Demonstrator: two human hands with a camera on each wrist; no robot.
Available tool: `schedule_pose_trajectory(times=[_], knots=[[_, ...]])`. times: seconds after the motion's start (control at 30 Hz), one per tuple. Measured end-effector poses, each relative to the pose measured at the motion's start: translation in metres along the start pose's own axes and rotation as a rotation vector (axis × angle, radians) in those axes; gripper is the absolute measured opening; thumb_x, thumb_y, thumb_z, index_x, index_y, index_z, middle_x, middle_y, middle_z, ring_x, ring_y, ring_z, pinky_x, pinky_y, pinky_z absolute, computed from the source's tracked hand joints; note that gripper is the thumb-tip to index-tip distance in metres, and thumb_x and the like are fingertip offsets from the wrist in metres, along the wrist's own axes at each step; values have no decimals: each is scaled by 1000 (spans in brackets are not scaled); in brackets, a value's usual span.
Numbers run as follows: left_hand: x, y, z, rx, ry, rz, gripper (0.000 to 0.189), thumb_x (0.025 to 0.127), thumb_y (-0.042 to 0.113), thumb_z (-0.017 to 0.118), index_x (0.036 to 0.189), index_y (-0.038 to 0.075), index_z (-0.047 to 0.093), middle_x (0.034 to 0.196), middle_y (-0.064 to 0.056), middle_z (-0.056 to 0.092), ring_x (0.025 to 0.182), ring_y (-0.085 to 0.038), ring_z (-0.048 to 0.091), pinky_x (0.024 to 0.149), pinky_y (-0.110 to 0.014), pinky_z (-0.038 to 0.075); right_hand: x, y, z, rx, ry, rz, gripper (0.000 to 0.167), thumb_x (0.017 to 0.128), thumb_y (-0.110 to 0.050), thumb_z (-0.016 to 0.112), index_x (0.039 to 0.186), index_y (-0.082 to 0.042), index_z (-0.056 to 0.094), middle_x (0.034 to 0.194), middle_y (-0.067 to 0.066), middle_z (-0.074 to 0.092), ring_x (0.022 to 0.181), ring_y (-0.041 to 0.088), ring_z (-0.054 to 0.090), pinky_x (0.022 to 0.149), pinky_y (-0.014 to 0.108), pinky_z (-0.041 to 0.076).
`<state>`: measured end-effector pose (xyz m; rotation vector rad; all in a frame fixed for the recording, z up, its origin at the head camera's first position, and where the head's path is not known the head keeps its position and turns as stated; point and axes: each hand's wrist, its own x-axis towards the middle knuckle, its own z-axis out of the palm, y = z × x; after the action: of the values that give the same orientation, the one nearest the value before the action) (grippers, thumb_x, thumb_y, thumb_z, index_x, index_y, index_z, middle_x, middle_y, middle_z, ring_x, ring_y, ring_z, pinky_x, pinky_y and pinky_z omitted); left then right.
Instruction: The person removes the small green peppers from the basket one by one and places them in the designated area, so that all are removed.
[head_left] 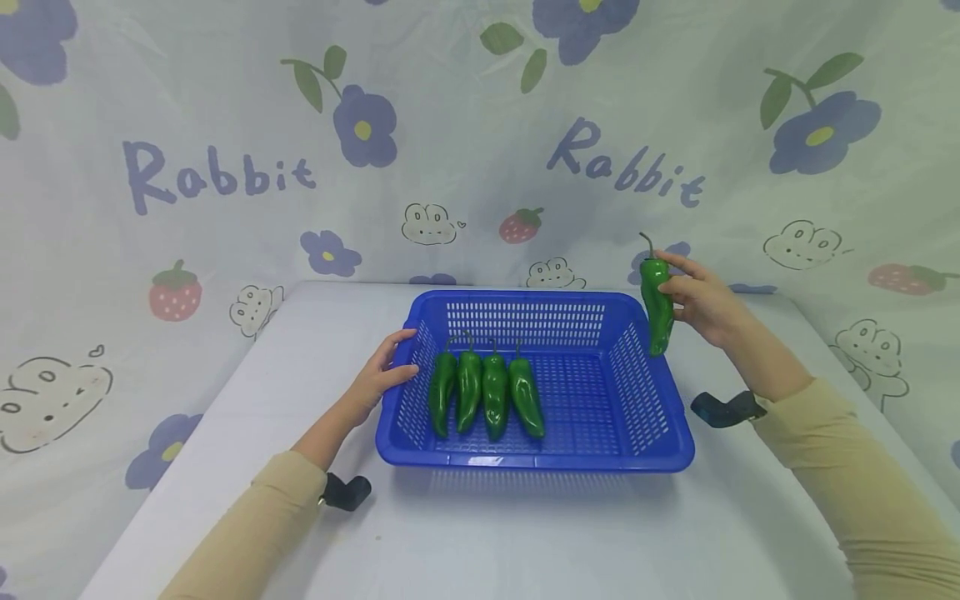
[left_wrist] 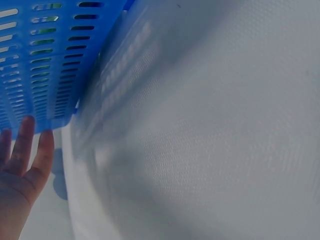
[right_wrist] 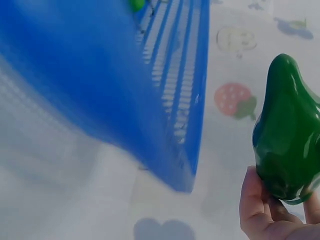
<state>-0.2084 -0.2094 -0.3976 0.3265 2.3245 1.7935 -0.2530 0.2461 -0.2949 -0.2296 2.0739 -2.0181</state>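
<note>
A glossy green chili pepper point(head_left: 657, 304) hangs above the right rim of the blue basket point(head_left: 540, 462), stem up and tip down. My right hand point(head_left: 701, 300) pinches it near the stem end; the right wrist view shows the pepper point(right_wrist: 287, 130) large above the fingertips point(right_wrist: 250, 195). Inside the basket's left half, several more green peppers point(head_left: 495, 396) lie side by side, stems toward the back. My left hand point(head_left: 375, 379) rests at the basket's left rim. In the left wrist view, its fingers point(left_wrist: 22, 145) look straight against the perforated outer wall.
The basket stands on a white-covered table point(head_left: 480, 533). Behind it hangs a white curtain point(head_left: 465, 183) printed with flowers, strawberries and rabbits. Dark wrist-mounted devices sit at the left sleeve point(head_left: 285, 492) and the right sleeve point(head_left: 817, 425).
</note>
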Motion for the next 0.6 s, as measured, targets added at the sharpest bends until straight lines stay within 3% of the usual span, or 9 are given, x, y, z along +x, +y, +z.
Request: schedule_pose_trajectory(times=[0.4, 0.53, 0.6], knots=[[1, -1, 0, 16, 0, -1, 61, 88, 20, 49, 142, 15, 22, 144, -26, 22, 127, -49, 31, 95, -60, 35, -3, 20, -27, -103, 51, 45, 68, 92, -8, 44, 147, -10, 5, 113, -8, 39, 96, 6, 47, 104, 54, 17], [1, -2, 0, 21, 4, -1, 61, 87, 21, 49, 142, 16, 22, 144, -26, 22, 127, -48, 31, 95, -61, 34, -3, 28, -30, -186, 86, 49, 67, 93, -11, 46, 147, -8, 7, 129, 10, 36, 115, 22, 41, 105, 55, 19], [1, -2, 1, 24, 4, 2, 62, 87, 21, 49, 142, 15, 22, 145, -26, 22, 127, -49, 30, 95, -61, 34, -3, 33, -32, -217, 107, 56, 67, 93, -11, 46, 147, -8, 8, 139, 21, 28, 128, 33, 31, 106, 56, 19]])
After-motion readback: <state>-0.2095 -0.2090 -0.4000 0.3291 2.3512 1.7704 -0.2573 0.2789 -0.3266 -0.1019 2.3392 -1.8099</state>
